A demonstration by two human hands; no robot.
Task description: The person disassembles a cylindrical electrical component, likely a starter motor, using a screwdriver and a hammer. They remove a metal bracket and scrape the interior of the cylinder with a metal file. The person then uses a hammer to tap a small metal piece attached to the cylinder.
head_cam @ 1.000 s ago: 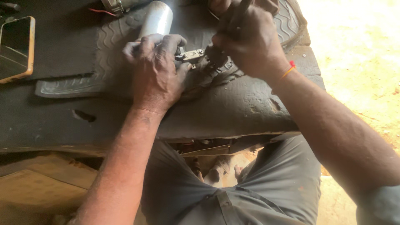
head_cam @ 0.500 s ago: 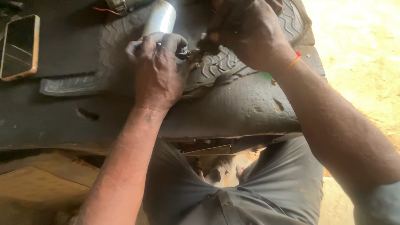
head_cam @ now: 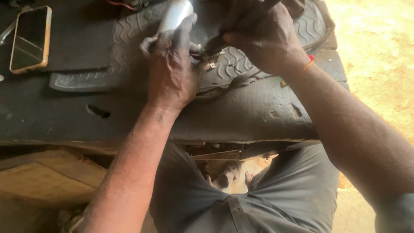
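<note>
Gripping the silver cylinder (head_cam: 174,17) on the grooved rubber mat (head_cam: 108,56), your left hand (head_cam: 172,69) is curled shut around it — your right hand (head_cam: 263,34) pinches a dark tool (head_cam: 213,43) against its end.

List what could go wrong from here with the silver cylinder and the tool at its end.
The left hand holds the silver cylinder on a ridged rubber mat; uneven footing could let it roll. The right hand drives a dark tool right beside the left fingers, so a slip might hurt them. Small loose metal bits could get lost in the grooves.
</note>
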